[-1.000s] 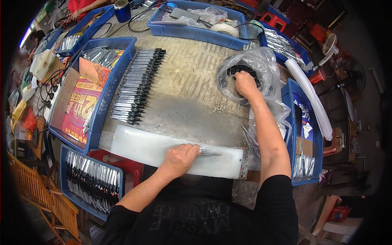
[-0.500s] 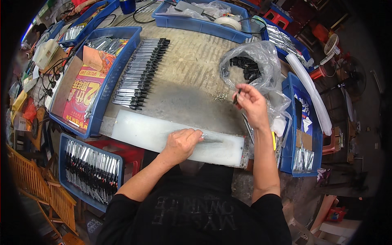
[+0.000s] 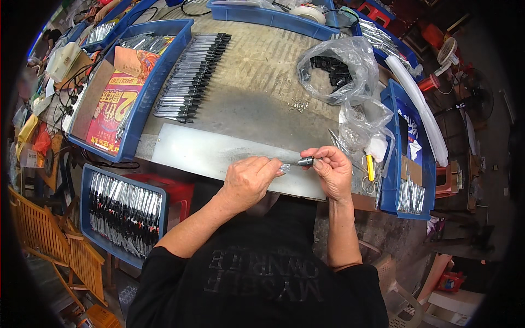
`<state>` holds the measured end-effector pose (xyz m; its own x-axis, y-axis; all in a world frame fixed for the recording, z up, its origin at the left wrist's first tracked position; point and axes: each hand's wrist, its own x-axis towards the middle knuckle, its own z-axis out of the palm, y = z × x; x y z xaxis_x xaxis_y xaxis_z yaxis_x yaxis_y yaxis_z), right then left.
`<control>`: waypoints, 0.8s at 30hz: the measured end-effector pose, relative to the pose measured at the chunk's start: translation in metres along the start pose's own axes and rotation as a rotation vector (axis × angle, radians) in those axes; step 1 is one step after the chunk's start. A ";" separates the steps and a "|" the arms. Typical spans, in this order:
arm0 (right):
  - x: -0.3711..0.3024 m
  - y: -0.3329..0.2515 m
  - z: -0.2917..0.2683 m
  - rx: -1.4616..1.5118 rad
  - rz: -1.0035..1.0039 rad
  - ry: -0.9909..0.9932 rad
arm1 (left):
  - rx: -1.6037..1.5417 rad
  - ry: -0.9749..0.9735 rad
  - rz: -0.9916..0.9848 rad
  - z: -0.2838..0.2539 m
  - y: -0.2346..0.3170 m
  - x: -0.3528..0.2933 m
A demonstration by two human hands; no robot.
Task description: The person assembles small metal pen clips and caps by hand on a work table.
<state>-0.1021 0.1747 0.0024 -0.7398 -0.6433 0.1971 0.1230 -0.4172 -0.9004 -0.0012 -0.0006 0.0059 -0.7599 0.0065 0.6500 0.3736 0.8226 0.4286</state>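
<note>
My left hand (image 3: 250, 177) is closed around a slim piece with a clear plastic end (image 3: 284, 168) poking out past the fingertips. Facing it, my right hand (image 3: 332, 170) pinches a small black tapered piece (image 3: 306, 162) between thumb and fingers. The two pieces point at each other above the white board (image 3: 197, 150) along the table's near edge; whether they touch I cannot tell. Beyond my right hand, a clear plastic bag (image 3: 363, 68) holds black pieces (image 3: 334, 70). Small metal parts (image 3: 298, 105) lie in a heap beside the bag.
Slim clear-and-black tools (image 3: 194, 76) form a row on the table (image 3: 257, 71). Blue trays stand around: a left one (image 3: 131, 128) with printed card, a lower one (image 3: 165, 218) full of similar tools, and a right one (image 3: 391, 191). A yellow-handled tool (image 3: 371, 168) lies near the right.
My right hand has come down and left from beside the bag, bringing the black piece up to my left hand. The view has shifted slightly.
</note>
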 end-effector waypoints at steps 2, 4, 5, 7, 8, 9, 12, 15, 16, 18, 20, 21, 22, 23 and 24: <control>-0.005 0.002 0.004 0.011 -0.003 0.006 | -0.035 -0.008 -0.019 -0.001 0.003 -0.002; -0.010 0.003 0.009 -0.055 -0.008 0.056 | -0.030 -0.017 -0.020 -0.003 0.005 -0.003; -0.013 0.005 0.010 -0.052 -0.005 0.055 | -0.027 -0.024 -0.019 -0.003 0.005 -0.003; -0.016 0.007 0.011 -0.026 -0.024 0.021 | -0.023 -0.034 -0.020 -0.002 0.005 -0.005; -0.017 0.008 0.012 -0.023 -0.021 0.021 | -0.020 -0.041 -0.018 -0.002 0.005 -0.007; -0.018 0.008 0.013 -0.027 -0.025 0.026 | -0.020 -0.044 -0.020 -0.002 0.006 -0.007; -0.019 0.011 0.016 -0.017 -0.032 0.036 | -0.003 -0.048 -0.028 -0.003 0.008 -0.007; -0.020 0.012 0.016 0.001 -0.035 0.042 | 0.004 -0.054 -0.029 -0.003 0.008 -0.008; -0.020 0.013 0.017 0.006 -0.036 0.044 | 0.002 -0.059 -0.034 -0.002 0.008 -0.008; -0.021 0.015 0.016 0.008 -0.041 0.047 | -0.002 -0.064 -0.040 -0.002 0.008 -0.009; -0.023 0.016 0.016 0.009 -0.047 0.050 | -0.016 -0.072 -0.049 -0.002 0.009 -0.009; -0.024 0.016 0.016 0.005 -0.046 0.055 | -0.016 -0.072 -0.050 -0.002 0.009 -0.009; -0.025 0.016 0.016 0.002 -0.045 0.061 | -0.023 -0.078 -0.053 -0.001 0.008 -0.010; -0.025 0.017 0.017 0.002 -0.043 0.061 | -0.029 -0.083 -0.055 0.000 0.008 -0.011; -0.026 0.017 0.017 0.008 -0.041 0.064 | -0.029 -0.084 -0.056 0.000 0.008 -0.011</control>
<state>-0.0700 0.1734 -0.0114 -0.7851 -0.5831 0.2086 0.0967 -0.4481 -0.8887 0.0103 0.0054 0.0019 -0.8214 0.0093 0.5703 0.3437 0.8060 0.4819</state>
